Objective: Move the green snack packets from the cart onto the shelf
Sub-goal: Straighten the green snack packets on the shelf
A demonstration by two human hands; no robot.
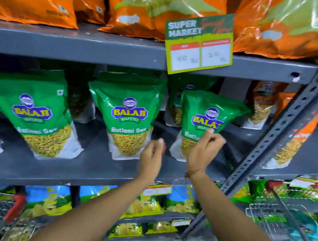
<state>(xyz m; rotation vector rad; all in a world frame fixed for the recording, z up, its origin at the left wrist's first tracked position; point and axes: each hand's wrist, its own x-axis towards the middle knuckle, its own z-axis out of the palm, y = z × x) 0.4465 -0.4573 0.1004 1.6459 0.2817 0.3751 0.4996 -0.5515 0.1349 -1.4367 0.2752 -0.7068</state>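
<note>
Green Balaji Ratlami Sev packets stand in a row on the grey middle shelf [94,170]. One packet [40,112] is at the left, one [130,114] in the middle, and one [205,112] at the right, leaning with its top bent. My right hand [205,150] touches the front of the right packet with its fingertips, fingers curled but not wrapped around it. My left hand [152,155] hovers between the middle and right packets, fingers loosely curled, holding nothing. More green packets stand behind the front row.
Orange snack bags [36,2] fill the shelf above, with a supermarket price tag [199,46] hanging on its edge. A slotted metal upright [277,132] runs diagonally at right. A wire cart [271,218] shows at lower right, a red-handled basket [6,215] at lower left.
</note>
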